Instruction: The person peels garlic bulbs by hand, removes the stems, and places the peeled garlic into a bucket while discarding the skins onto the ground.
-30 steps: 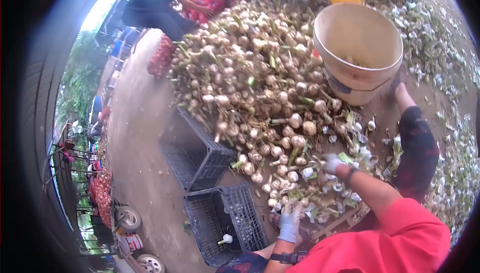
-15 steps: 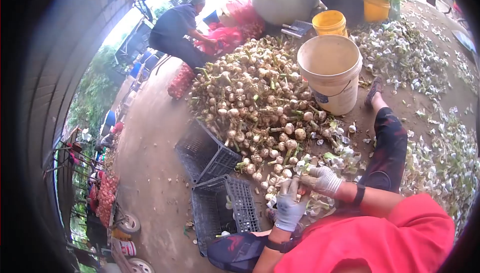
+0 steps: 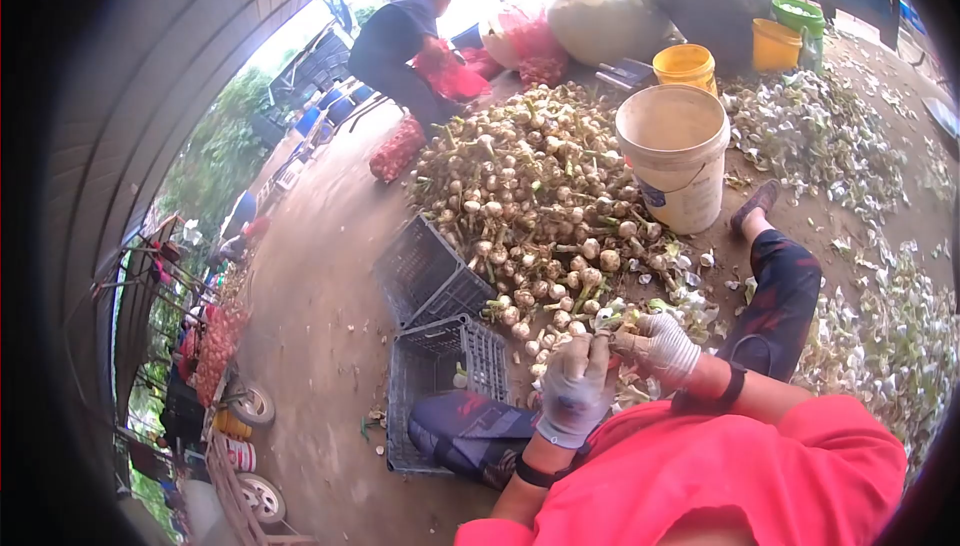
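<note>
Both my hands wear pale work gloves and meet close together in front of my lap, at the near edge of the garlic pile [image 3: 540,176]. My left hand [image 3: 577,394] is closed, fingers pointing up, around a garlic bulb that the fingers mostly hide. From the other side my right hand [image 3: 662,348] is bent inward, its fingers pinched at the same spot; what they grip is too small and covered to make out. Loose bulbs and pale peelings [image 3: 690,296] lie just beyond the fingertips.
Two black plastic crates [image 3: 430,271] stand left of the pile, the nearer beside my leg. A white bucket [image 3: 690,191] and a yellow bucket [image 3: 686,66] stand beyond. Peelings [image 3: 810,136] cover the ground at right. Another person [image 3: 395,51] bends over red net bags [image 3: 450,76].
The view has shifted, so the pile and buckets sit farther right. My hands stay together, the right turned slightly more upright. The other person's hands have raised a red net bag a little.
</note>
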Available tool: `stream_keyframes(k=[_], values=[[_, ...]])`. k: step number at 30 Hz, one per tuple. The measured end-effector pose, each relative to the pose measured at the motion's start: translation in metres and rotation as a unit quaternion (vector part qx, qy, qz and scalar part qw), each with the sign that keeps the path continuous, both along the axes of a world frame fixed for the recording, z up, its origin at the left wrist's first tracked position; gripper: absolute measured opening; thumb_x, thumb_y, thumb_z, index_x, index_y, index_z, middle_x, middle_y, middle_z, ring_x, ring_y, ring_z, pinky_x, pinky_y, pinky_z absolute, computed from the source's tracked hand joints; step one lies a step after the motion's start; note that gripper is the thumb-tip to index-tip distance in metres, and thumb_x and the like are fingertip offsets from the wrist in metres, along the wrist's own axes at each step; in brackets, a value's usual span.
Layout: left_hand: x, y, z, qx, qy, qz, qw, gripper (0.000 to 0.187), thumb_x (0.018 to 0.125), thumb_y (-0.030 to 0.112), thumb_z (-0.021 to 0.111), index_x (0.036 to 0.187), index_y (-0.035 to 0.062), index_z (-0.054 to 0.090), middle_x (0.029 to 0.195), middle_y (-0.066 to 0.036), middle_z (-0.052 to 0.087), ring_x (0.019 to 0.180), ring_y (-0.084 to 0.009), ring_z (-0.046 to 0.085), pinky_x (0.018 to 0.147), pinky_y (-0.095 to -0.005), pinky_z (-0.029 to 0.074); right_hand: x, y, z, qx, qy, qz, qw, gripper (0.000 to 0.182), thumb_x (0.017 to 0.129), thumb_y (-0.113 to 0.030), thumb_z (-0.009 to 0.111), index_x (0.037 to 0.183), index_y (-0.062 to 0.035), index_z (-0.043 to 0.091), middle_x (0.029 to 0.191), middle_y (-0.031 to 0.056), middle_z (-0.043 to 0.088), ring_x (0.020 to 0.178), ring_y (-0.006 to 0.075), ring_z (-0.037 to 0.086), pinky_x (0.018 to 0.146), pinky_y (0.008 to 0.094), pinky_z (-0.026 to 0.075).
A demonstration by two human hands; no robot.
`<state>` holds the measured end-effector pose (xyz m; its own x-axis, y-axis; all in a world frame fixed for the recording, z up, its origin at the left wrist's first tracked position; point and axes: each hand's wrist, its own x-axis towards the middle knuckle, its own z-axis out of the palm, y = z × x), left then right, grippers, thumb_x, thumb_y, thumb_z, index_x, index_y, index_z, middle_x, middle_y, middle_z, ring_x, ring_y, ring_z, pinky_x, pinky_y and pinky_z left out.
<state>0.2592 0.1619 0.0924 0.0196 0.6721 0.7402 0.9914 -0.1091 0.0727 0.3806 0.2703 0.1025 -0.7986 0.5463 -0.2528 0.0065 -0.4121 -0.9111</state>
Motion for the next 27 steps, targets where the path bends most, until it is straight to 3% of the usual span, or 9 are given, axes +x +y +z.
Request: stream_keyframes(k=[15,16,17,18,20,21,23,24,27], values=[[0.005,0.014,0.009,-0.221,-0.303,-0.114,0.920,0.047,0.069,0.007,0.075,0.111,-0.0009,0.057,0.094,-0.013,0.059,0.074,-0.0231,0.062,0.065,-0.0294,0.050,0.037,0.034,-0.007,0.245,-0.097,0.141,0.954,0.016,0.090,-0.008,0.056,0.101,0.0007,0.062,0.078,0.0034,0.064,0.072,0.0090,0.058,0.062,0.0259,0.049],[0.002,0.014,-0.001,-0.208,-0.395,-0.142,0.883,0.042,0.076,0.011,0.072,0.113,-0.0012,0.057,0.098,-0.011,0.060,0.070,-0.0187,0.061,0.061,-0.0280,0.049,0.038,0.034,-0.017,0.089,-0.016,0.127,0.988,0.018,0.090,-0.009,0.056,0.104,-0.0001,0.063,0.080,0.0035,0.065,0.071,0.0107,0.059,0.062,0.0265,0.049],[-0.001,0.013,-0.001,-0.242,-0.760,-0.196,0.571,0.039,0.082,0.010,0.067,0.118,0.0002,0.055,0.104,-0.012,0.062,0.066,-0.0199,0.062,0.060,-0.0297,0.051,0.037,0.030,-0.022,0.086,-0.017,0.126,0.988,0.018,0.090,-0.009,0.056,0.104,-0.0001,0.063,0.080,0.0035,0.065,0.071,0.0107,0.059,0.062,0.0265,0.049],[0.002,0.018,-0.001,-0.242,-0.760,-0.196,0.570,0.039,0.082,0.010,0.067,0.118,0.0002,0.055,0.104,-0.012,0.062,0.066,-0.0199,0.062,0.060,-0.0297,0.051,0.036,0.025,-0.027,0.036,0.084,0.128,0.988,0.019,0.090,-0.008,0.055,0.106,-0.0013,0.063,0.082,0.0024,0.065,0.070,0.0109,0.058,0.062,0.0256,0.049],[0.014,0.028,0.001,-0.195,-0.931,-0.066,0.303,0.039,0.098,0.026,0.038,0.122,-0.0008,0.053,0.086,-0.006,0.065,0.061,-0.0094,0.057,0.052,-0.0236,0.047,0.028,0.021,-0.037,0.091,0.231,0.124,0.961,0.023,0.090,-0.007,0.053,0.110,-0.0034,0.063,0.083,-0.0003,0.064,0.066,0.0098,0.056,0.060,0.0229,0.047],[0.012,0.030,-0.003,-0.197,-0.931,-0.067,0.300,0.039,0.098,0.026,0.038,0.122,-0.0008,0.053,0.086,-0.006,0.065,0.061,-0.0094,0.057,0.052,-0.0236,0.047,0.021,0.022,-0.037,0.192,0.278,0.101,0.936,0.024,0.091,-0.006,0.052,0.113,-0.0043,0.063,0.083,-0.0019,0.063,0.064,0.0085,0.054,0.059,0.0211,0.045],[0.002,0.026,-0.011,-0.253,-0.511,-0.079,0.818,0.044,0.099,0.031,0.033,0.125,-0.0014,0.048,0.083,-0.006,0.064,0.059,-0.0078,0.052,0.049,-0.0216,0.043,0.030,0.022,-0.027,-0.060,0.103,0.093,0.989,0.026,0.091,-0.005,0.050,0.114,-0.0052,0.062,0.082,-0.0026,0.061,0.061,0.0052,0.050,0.056,0.0182,0.042],[0.000,0.029,-0.004,-0.201,-0.779,-0.031,0.593,0.043,0.099,0.029,0.034,0.125,-0.0028,0.046,0.078,-0.003,0.059,0.059,-0.0063,0.047,0.050,-0.0191,0.040,0.025,0.024,-0.034,0.017,0.092,0.063,0.994,0.028,0.091,-0.003,0.048,0.116,-0.0061,0.061,0.078,-0.0021,0.060,0.059,0.0034,0.048,0.053,0.0186,0.041],[-0.014,0.019,-0.044,-0.029,-0.684,0.000,0.729,0.045,0.095,0.036,0.048,0.123,0.0008,0.048,0.085,-0.001,0.058,0.056,-0.0105,0.053,0.046,-0.0190,0.041,0.019,0.019,-0.031,0.044,0.067,-0.013,0.997,0.026,0.086,-0.001,0.052,0.109,-0.0067,0.063,0.074,0.0021,0.062,0.056,0.0114,0.054,0.051,0.0249,0.044]])
